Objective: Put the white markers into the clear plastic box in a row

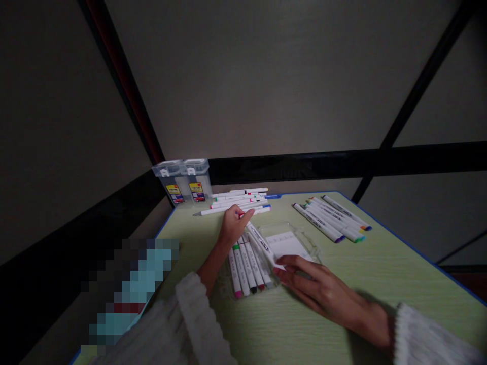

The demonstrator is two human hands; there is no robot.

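A white marker [261,240] is held slantwise between my two hands. My left hand [231,227] pinches its far end, where a bit of red shows. At the near end, the fingertips of my right hand [323,286] close on the barrel. Beneath the marker lies an opened clear plastic case [283,225]. Several white markers [247,266] lie side by side in its left half, with pink, black, red and grey ends toward me. A white printed card [288,244] rests in the right half, partly covered by my right hand.
Two clear lidded boxes [186,182] stand at the table's back left corner. Beside them lies a loose pile of markers [239,200]. More markers [331,218] are spread at the right. The table [399,284] has a blue edge and meets a wall behind.
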